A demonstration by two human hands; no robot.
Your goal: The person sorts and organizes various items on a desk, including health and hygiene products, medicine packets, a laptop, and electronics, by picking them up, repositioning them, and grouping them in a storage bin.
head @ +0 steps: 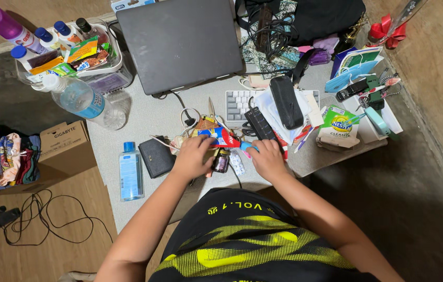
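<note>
Evidently light and soft-walled, the red-and-blue tube (221,137) lies flat on the worktop (143,112) between both grips; it likely dents if squeezed, so take it mid-body. Left hand (193,156) closes fingers over its near end; right hand (267,159) rests palm-down, curled, holding nothing that I can see.

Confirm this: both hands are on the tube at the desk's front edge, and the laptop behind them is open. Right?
Not quite. The laptop is closed, as the head view shows. The left hand and right hand are on the tube near the desk's front edge.
</note>
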